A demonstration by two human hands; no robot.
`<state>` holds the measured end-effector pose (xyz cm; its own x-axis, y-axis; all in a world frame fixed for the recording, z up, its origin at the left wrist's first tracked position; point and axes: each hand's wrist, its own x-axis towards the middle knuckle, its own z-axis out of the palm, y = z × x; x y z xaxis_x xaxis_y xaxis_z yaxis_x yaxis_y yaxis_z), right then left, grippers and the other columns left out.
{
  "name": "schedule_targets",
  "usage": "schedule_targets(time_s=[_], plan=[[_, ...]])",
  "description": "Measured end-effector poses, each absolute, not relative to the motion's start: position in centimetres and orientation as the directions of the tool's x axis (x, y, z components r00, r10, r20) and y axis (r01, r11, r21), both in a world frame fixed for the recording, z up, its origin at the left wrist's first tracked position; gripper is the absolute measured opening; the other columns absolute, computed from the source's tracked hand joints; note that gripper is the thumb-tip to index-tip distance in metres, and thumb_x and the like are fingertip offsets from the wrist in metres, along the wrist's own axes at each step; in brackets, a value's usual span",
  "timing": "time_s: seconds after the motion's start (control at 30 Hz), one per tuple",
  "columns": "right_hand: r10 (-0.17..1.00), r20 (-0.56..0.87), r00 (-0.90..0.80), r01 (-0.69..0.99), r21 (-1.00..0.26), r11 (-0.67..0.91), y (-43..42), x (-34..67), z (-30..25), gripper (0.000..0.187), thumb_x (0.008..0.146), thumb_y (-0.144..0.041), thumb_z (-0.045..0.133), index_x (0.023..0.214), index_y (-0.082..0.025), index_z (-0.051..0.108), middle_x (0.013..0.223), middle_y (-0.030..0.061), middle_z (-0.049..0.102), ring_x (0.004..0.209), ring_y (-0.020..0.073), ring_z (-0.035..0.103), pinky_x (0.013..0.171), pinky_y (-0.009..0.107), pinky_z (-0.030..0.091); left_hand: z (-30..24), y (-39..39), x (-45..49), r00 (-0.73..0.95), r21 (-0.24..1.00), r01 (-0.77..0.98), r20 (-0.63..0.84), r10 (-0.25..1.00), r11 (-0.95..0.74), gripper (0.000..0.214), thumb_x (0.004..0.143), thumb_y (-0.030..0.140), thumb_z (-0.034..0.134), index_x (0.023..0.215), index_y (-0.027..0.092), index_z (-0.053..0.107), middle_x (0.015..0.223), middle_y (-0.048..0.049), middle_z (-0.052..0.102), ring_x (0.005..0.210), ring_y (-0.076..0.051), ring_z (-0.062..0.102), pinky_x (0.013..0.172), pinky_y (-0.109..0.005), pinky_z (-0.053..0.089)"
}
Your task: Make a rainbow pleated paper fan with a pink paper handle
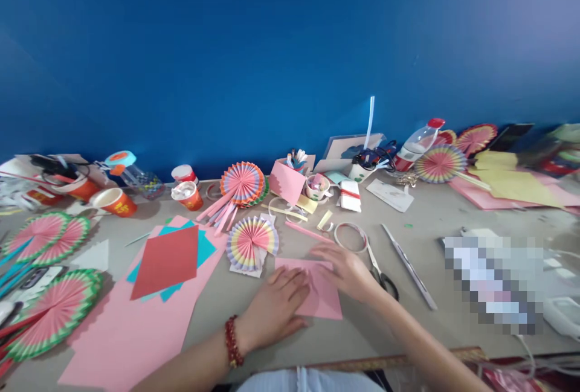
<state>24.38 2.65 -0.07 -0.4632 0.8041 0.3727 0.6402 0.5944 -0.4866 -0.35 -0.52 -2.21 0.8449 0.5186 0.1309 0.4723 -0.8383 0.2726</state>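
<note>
A small pink paper sheet [324,304] lies flat on the grey table [408,319] in front of me. My left hand [276,307] rests on its left part, fingers stretched out flat, a red bead bracelet [232,342] on the wrist. Its right part is pressed by my right hand [347,271], fingers spread and lying flat. Neither hand grips anything. A rainbow paper fan rosette [252,242] lies just beyond my left hand. Scissors [379,271] lie beside my right hand.
A large pink sheet [131,325] with red and teal sheets [168,261] lies at left, beside pink-green fans [54,313]. Paper cups [113,201], a tape ring [350,237], a metal ruler [409,267], a bottle [417,140] and more fans [242,182] crowd the back. A wooden ruler [399,360] lies along the near edge.
</note>
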Motion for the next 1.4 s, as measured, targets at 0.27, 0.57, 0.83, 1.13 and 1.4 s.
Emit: schedule_targets(time_s=[0.27,0.57,0.83,1.13,1.4], plan=[[0.77,0.213,-0.602,0.673,-0.384,0.632,-4.4,25.2,-1.2,0.052,0.087,-0.037,0.073,0.133,-0.018,0.058,0.13,0.0148,0.066,0.123,0.0309,0.06,0.105,0.049,0.051,-1.4,-0.6,-0.6,0.799,0.348,0.512,0.142,0.584,-0.786,0.05,0.096,0.042,0.058,0.135,0.011,0.051,0.147,-0.0214,0.05,0.142,-0.031,0.041,0.116,-0.049,0.038],[0.717,0.321,-0.619,0.648,-0.307,0.697,-3.6,25.3,-1.5,0.014,0.097,-0.02,0.057,0.101,-0.022,0.07,0.113,0.0079,0.074,0.109,0.0253,0.067,0.1,0.045,0.053,-0.8,-2.4,-1.4,0.775,0.239,0.583,0.124,0.62,-0.777,0.029,0.098,0.024,0.054,0.126,0.017,0.059,0.131,-0.013,0.062,0.123,-0.028,0.056,0.104,-0.046,0.048],[0.772,0.299,-0.561,0.577,-0.527,0.624,-4.4,25.8,-0.8,0.017,0.101,-0.024,0.051,0.105,-0.021,0.068,0.099,0.0067,0.076,0.095,0.0222,0.07,0.092,0.039,0.054,-0.3,-2.9,-2.1,0.648,0.512,0.594,0.152,0.746,-0.62,0.024,0.102,0.018,0.042,0.105,0.02,0.065,0.101,-0.0053,0.072,0.094,-0.019,0.067,0.085,-0.032,0.055],[0.923,0.201,-0.329,0.742,-0.55,0.384,-3.0,23.9,-1.3,0.023,0.102,-0.024,0.048,0.089,-0.02,0.066,0.091,0.0071,0.069,0.087,0.0227,0.063,0.078,0.034,0.051,-0.8,-2.1,-1.1,0.434,0.47,0.719,0.272,0.859,-0.512,0.026,0.099,0.019,0.05,0.124,0.015,0.057,0.115,-0.0115,0.067,0.108,-0.023,0.063,0.092,-0.036,0.054],[0.936,0.139,-0.322,0.813,-0.466,0.349,-1.7,23.4,-1.7,0.018,0.102,-0.023,0.047,0.096,-0.02,0.064,0.092,0.0059,0.066,0.087,0.0233,0.06,0.076,0.034,0.046,-1.0,-4.8,-0.3,0.792,0.094,0.56,0.233,0.565,-0.823,0.049,0.1,0.034,0.049,0.142,0.01,0.051,0.149,-0.0117,0.053,0.141,-0.027,0.043,0.119,-0.043,0.032]])
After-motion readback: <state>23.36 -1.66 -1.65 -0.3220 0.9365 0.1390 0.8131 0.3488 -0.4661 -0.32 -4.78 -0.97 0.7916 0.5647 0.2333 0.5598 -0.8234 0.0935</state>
